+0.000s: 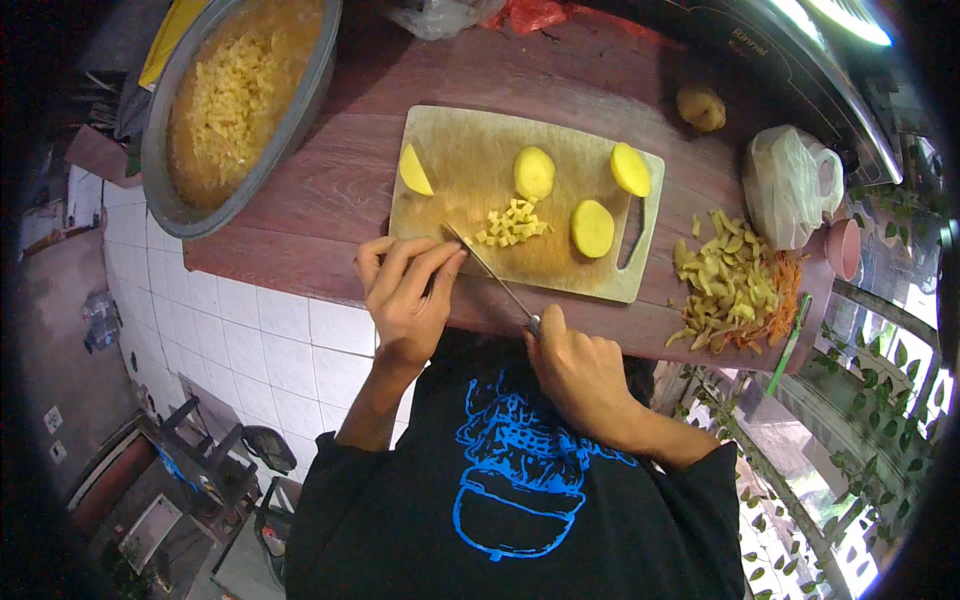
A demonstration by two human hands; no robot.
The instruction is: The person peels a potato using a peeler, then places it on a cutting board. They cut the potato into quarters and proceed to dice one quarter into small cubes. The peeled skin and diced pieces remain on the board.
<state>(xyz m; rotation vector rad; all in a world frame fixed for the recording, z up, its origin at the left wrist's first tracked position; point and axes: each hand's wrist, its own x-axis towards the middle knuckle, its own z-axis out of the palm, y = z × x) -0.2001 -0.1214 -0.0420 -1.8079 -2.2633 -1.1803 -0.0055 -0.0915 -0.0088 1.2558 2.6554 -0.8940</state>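
Note:
My right hand (581,367) grips the handle of a kitchen knife (499,283), its blade slanting up and left over the front edge of the cutting board (442,127). Near the blade's tip are the bunched fingertips of my left hand (409,292); whether they pinch the blade or a small piece is unclear. A tiny yellow bit sits by the tip. Small potato cubes (512,223) lie in a loose pile mid-board. Around them are a round potato slice (534,172), another slice (592,229), a third slice (630,170) by the handle slot, and a cut wedge (414,171) at the left.
A grey basin (225,227) of diced potato in cloudy liquid stands left. Right of the board are potato peels (724,281), orange shreds (786,289), a green-handled tool (789,345), a plastic bag (787,187) and a pink cup (843,249). A whole potato (701,107) lies near the stove (757,67).

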